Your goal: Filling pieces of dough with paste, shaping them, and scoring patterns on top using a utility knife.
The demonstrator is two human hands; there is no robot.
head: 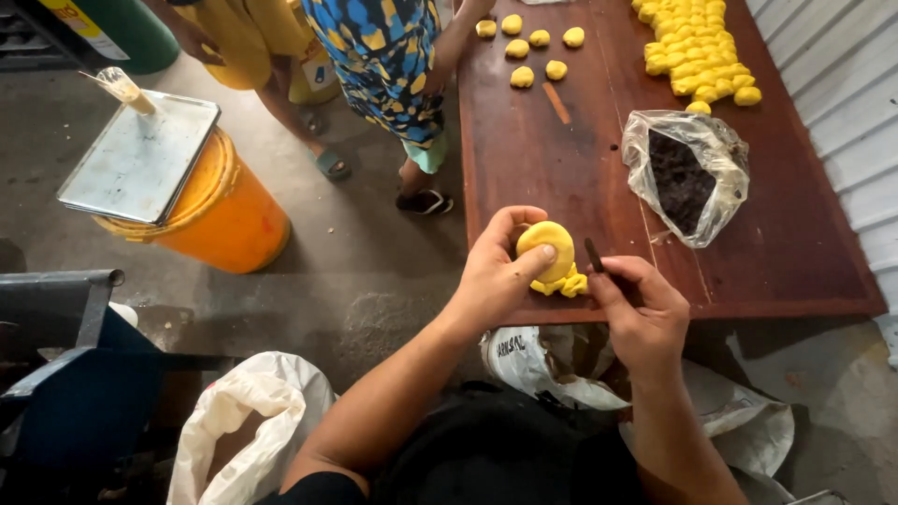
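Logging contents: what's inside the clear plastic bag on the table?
The clear plastic bag on the wooden table holds a dark, crumbly mass, seen through the open mouth. The bag's folds cover its bottom, so depth can't be judged.

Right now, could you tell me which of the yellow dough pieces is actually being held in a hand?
The flattened round piece in the left hand, at the table's near edge; the rest lie loose on the table.

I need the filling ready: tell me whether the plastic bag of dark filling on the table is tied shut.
No. The plastic bag lies open on the wooden table, its dark filling exposed at the mouth.
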